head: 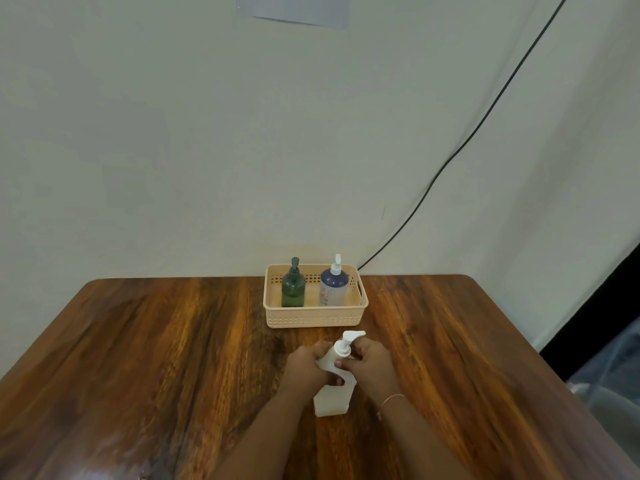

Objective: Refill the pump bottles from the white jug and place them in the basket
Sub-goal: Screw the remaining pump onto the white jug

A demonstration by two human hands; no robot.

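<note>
White jug (330, 401) stands upright on the wooden table (173, 341), centre-front, well short of the basket (313, 319). Left hand (304, 370) is wrapped round the jug's upper body, fingers curled on it. Right hand (369, 363) is at the neck, fingers and thumb curled round the collar of the white pump (349, 342) on top; the nozzle points right and away. Frame is a bit motion-blurred here, so can't tell whether the pump is seated in the jug or lifted clear. Thin bracelet (391, 398) on the right wrist. The basket is peach, slotted, at the far table edge near the wall. Two bottles are upright inside it: green pump bottle (293, 291) on the left, blue bottle (333, 287) with a white pump on the right, a gap between them. Black cable (485, 112) runs diagonally down the wall to behind the basket's right corner
</note>
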